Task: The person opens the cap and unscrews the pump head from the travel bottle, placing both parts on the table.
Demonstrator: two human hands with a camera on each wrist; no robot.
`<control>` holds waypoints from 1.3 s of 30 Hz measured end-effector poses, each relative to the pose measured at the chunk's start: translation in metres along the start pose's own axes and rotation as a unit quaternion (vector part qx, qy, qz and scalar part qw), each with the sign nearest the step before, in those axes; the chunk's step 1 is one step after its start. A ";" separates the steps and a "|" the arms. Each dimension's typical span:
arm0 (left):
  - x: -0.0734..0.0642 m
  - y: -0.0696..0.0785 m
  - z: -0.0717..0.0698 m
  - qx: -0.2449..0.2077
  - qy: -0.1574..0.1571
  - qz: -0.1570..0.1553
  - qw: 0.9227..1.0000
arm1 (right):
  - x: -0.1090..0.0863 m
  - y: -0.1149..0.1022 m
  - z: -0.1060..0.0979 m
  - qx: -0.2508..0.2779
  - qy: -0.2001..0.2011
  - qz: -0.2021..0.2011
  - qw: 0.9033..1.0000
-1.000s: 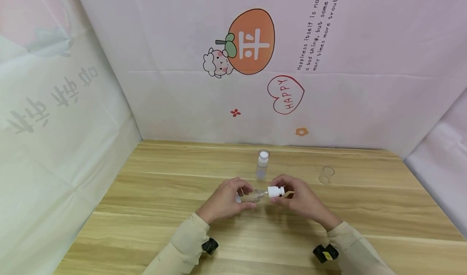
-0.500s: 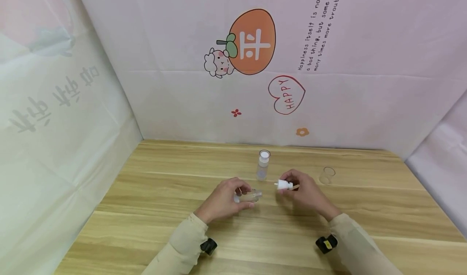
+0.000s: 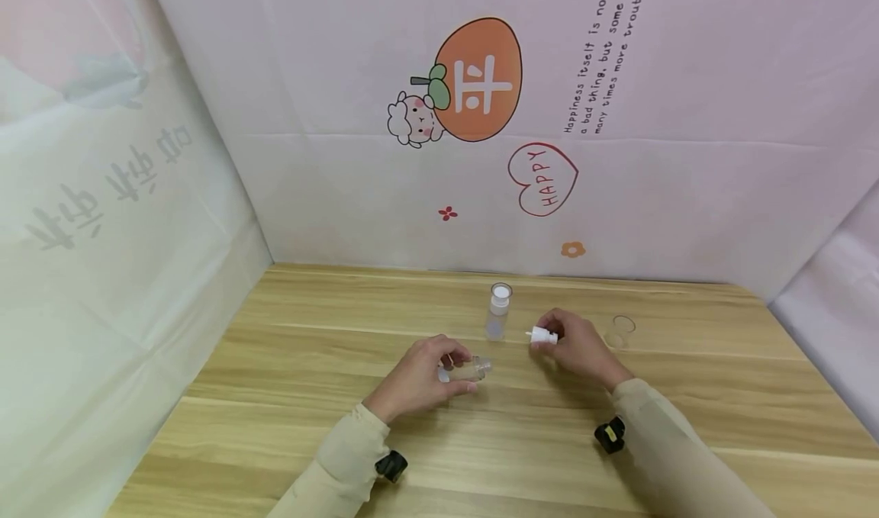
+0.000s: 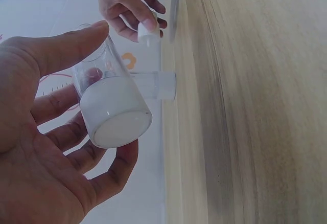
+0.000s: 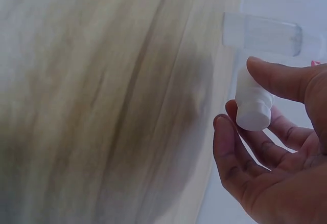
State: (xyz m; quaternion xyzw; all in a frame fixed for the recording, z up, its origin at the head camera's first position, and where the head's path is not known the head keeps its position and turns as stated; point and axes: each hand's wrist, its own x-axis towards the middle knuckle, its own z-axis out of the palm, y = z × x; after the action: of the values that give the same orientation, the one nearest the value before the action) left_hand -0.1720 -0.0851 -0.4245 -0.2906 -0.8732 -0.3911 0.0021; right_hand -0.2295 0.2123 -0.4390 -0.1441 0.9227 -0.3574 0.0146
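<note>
My left hand (image 3: 424, 374) holds a clear bottle (image 3: 465, 369) lying sideways, its uncapped neck pointing right. In the left wrist view the thumb and fingers grip the bottle (image 4: 116, 106) around its sides, and its thick whitish base faces the camera. My right hand (image 3: 577, 346) pinches a white pump head (image 3: 544, 336) between thumb and fingers, its short nozzle end toward the left. Seen from the right wrist, the pump head (image 5: 253, 101) sits between thumb and forefinger. The two parts are apart.
A second bottle (image 3: 498, 312) with a white top stands upright behind the hands. To the right of my right hand is a clear cap (image 3: 619, 332), partly hard to see. The wooden table (image 3: 330, 312) ends at a printed cloth backdrop (image 3: 357, 197).
The pump head has come away from the bottle's neck; my right hand has carried it right and toward the back. My left hand with the bottle has hardly moved.
</note>
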 end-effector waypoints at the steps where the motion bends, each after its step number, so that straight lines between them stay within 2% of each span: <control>1: 0.000 0.000 0.000 -0.001 0.000 0.000 1.000 | 0.001 0.001 0.000 -0.003 0.000 0.001 1.000; 11: -0.002 -0.002 -0.002 -0.014 -0.002 -0.002 1.000 | 0.007 0.008 0.001 -0.027 0.002 0.024 0.999; 29: 0.000 -0.003 -0.001 -0.015 -0.004 -0.005 1.000 | 0.014 0.013 0.003 -0.065 0.016 0.012 0.998; 39: -0.001 -0.006 -0.003 -0.012 -0.002 -0.011 1.000 | 0.013 0.009 0.003 -0.067 0.010 0.023 0.997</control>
State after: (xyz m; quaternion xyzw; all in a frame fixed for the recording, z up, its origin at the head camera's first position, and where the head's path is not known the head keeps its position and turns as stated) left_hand -0.1747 -0.0909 -0.4265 -0.2815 -0.8719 -0.4006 -0.0075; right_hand -0.2440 0.2128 -0.4458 -0.1202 0.9475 -0.2962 0.0039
